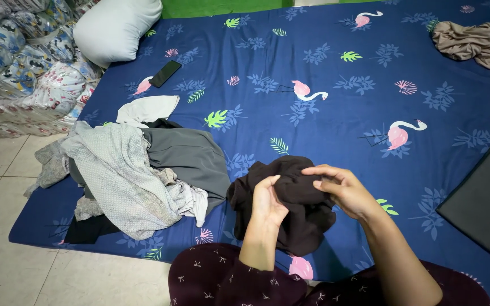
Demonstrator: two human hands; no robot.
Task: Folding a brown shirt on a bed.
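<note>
One black garment lies bunched on the blue flamingo-print mattress, just right of one heap of grey clothes. One phone and one pale pillow lie beyond that heap. The left hand pinches the garment's near edge; the right hand curls over its top, fingers gripping the cloth.

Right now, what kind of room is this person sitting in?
Probably a bedroom or sleeping corner at home. A mattress in a blue flamingo sheet lies on the tiled floor, with a pale pillow, a pile of clothes, and both hands holding a black garment.
</note>
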